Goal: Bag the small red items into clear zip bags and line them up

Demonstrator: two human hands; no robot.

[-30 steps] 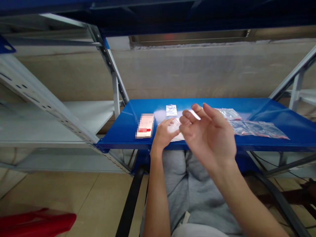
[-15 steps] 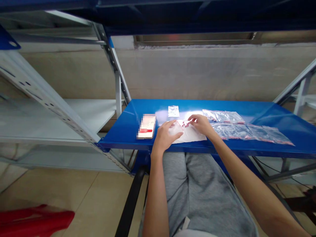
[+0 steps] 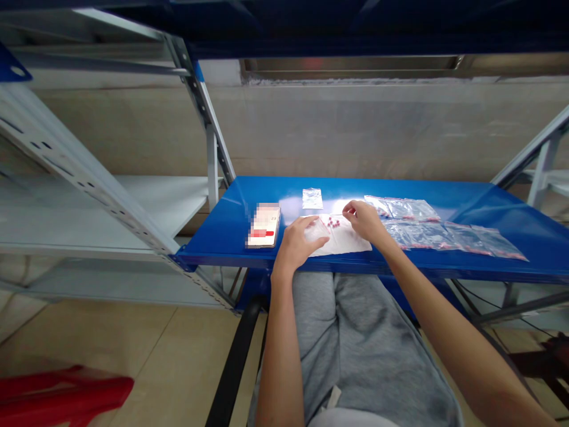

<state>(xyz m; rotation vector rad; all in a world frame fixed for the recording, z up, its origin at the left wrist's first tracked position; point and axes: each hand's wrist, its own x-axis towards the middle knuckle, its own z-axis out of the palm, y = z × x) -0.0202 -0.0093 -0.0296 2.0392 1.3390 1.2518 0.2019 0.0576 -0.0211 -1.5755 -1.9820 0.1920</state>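
Observation:
My left hand [image 3: 299, 240] rests on the near left part of a white sheet [image 3: 344, 240] lying on the blue shelf [image 3: 466, 196], its fingers bent over a small clear bag that I can barely make out. Several small red beads [image 3: 334, 223] lie on the sheet. My right hand [image 3: 365, 219] hovers at the beads' right side with fingertips pinched together; what they hold is too small to see.
A phone [image 3: 264, 225] lies left of the sheet. A small clear bag [image 3: 312, 198] sits behind it. Several clear bags [image 3: 438, 231] with red bits lie to the right. Grey shelf uprights [image 3: 212, 148] stand at the left. A red stool [image 3: 62, 394] is on the floor.
My right hand came down from in front of the camera to the red beads on the sheet, then shifted slightly. My left hand stayed on the sheet.

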